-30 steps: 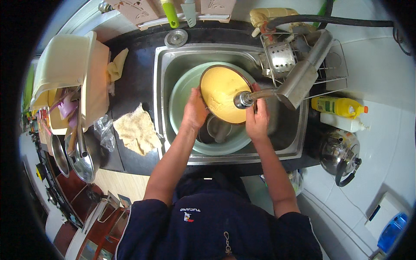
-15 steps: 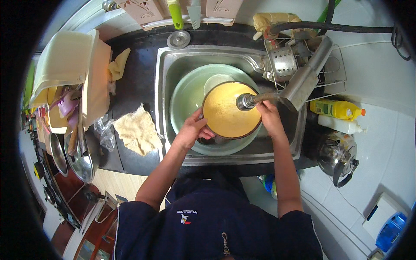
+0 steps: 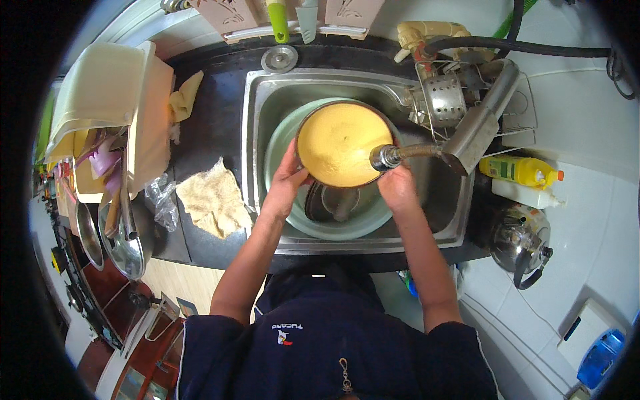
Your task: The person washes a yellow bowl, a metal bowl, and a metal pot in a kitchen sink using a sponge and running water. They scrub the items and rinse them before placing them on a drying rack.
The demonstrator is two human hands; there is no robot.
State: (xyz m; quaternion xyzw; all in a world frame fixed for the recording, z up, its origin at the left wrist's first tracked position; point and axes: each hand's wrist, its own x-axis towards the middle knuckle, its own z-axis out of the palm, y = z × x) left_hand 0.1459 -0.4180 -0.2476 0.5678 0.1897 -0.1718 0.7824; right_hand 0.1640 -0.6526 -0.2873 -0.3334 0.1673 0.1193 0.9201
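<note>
A round yellow-lined pot (image 3: 340, 137) with a dark rim is held above the sink between my two hands. My left hand (image 3: 287, 183) is closed on its left side, and my right hand (image 3: 399, 185) grips the lower right side, with some fingers hidden beneath. The faucet head (image 3: 385, 158) hangs over the pot's right edge. Beneath the pot stands a pale green basin (image 3: 275, 193). Inside the basin, below the pot, lie a dark round piece and a small bowl-like thing (image 3: 341, 200), partly covered.
The steel sink (image 3: 440, 230) surrounds the basin. To the left are a beige cloth (image 3: 215, 200), a crumpled plastic bag (image 3: 162, 203) and a cream utensil box (image 3: 150, 113). At right stand a wire rack (image 3: 513, 120), a yellow bottle (image 3: 520, 170) and a kettle (image 3: 523, 233).
The pot has moved left and away from me, with both hands following. More of the dark round piece and the small bowl-like thing in the basin now shows.
</note>
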